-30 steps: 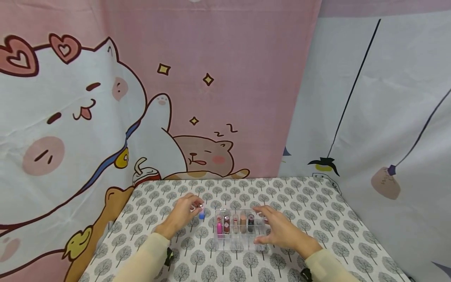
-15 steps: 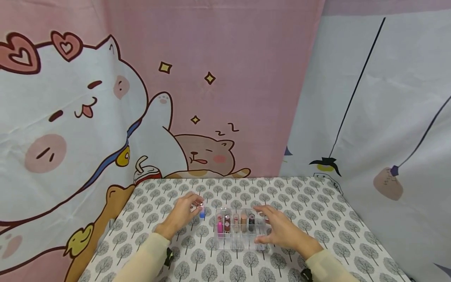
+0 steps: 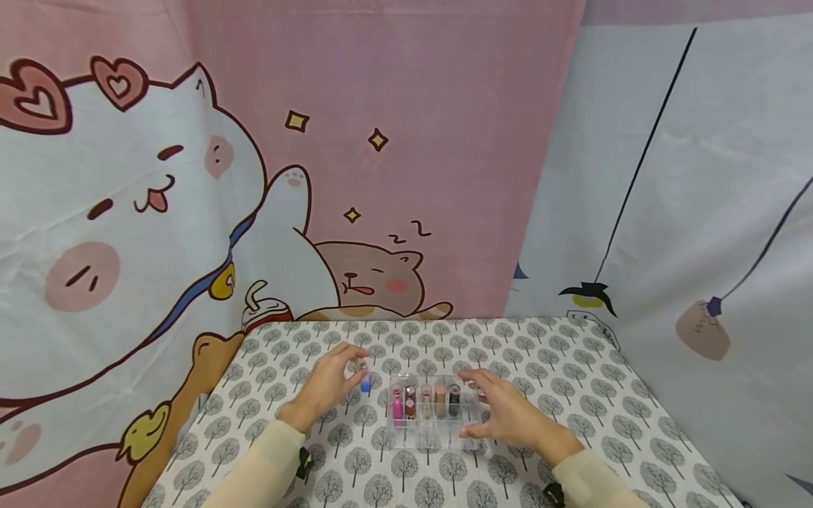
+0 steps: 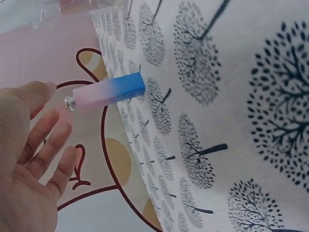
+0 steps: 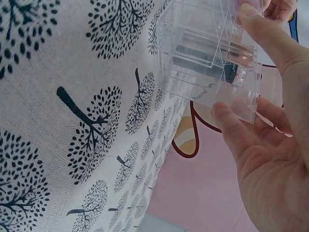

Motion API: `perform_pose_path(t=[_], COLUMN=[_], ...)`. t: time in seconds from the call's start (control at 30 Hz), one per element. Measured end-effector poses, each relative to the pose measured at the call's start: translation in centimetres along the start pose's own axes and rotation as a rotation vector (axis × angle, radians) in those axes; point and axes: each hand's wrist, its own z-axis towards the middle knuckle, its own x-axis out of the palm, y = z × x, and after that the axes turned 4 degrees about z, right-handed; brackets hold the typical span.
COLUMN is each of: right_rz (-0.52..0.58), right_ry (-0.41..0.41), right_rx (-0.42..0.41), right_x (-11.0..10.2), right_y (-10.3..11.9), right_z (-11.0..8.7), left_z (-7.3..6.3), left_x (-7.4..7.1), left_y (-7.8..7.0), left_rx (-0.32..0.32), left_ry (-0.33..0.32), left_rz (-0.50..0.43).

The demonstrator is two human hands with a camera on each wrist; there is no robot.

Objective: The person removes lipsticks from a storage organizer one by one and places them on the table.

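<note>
A small square cosmetic tube (image 4: 110, 91), pink fading to blue with a silvery knob on its pink end, stands upright on the cloth left of the organizer. Beside it, my left hand (image 3: 327, 381) has its fingers spread apart; the left wrist view shows a gap between the fingertips and the knob. My right hand (image 3: 502, 411) holds the right end of a clear compartmented organizer (image 3: 427, 439), thumb at the front and fingers at the back. In its slots stand several cosmetic tubes, including a bright pink one (image 3: 397, 409) and a black one (image 3: 454, 402).
A white cloth (image 3: 356, 462) printed with grey trees covers the table. Behind it hangs a pink backdrop (image 3: 457, 176) with cartoon cats. A pale curtain (image 3: 641, 233) flanks the right side.
My left hand has let go of the pink-and-blue tube and its fingers have opened out; the tube stays standing. My right hand keeps its place at the organizer.
</note>
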Motion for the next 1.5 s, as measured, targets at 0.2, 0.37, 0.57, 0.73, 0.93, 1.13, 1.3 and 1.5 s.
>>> perform_pose_path(t=[0.2, 0.37, 0.57, 0.73, 0.93, 1.13, 1.3, 1.5], right_rz=[-0.044, -0.051, -0.051, -0.037, -0.052, -0.042, -0.017, -0.012], right_ry=[-0.009, -0.009, 0.0, 0.01, -0.002, 0.004, 0.011, 0.013], right_rx=[0.001, 0.0, 0.002, 0.004, -0.007, -0.009, -0.009, -0.014], right_x=[-0.3, -0.4, -0.4, -0.2, -0.1, -0.1, -0.3, -0.4], right_y=[0.3, 0.3, 0.2, 0.1, 0.2, 0.2, 0.2, 0.3], right_z=[0.0, -0.1, -0.2, -0.3, -0.3, -0.2, -0.1, 0.0], left_z=[0.2, 0.2, 0.0, -0.3, -0.6, -0.9, -0.8, -0.9], left_x=[-0.7, -0.9, -1.0, -0.9, -0.5, -0.4, -0.4, -0.2], left_y=[-1.4, -2.6, -3.9, -4.7, -5.1, -5.5, -5.9, -6.3], left_rx=[0.061, 0.153, 0.224, 0.258, 0.3, 0.319, 0.347, 0.35], left_ry=[-0.03, -0.058, -0.033, -0.015, -0.02, -0.027, -0.018, 0.014], left_rz=[0.021, 0.029, 0.022, 0.003, 0.034, 0.044, 0.019, 0.01])
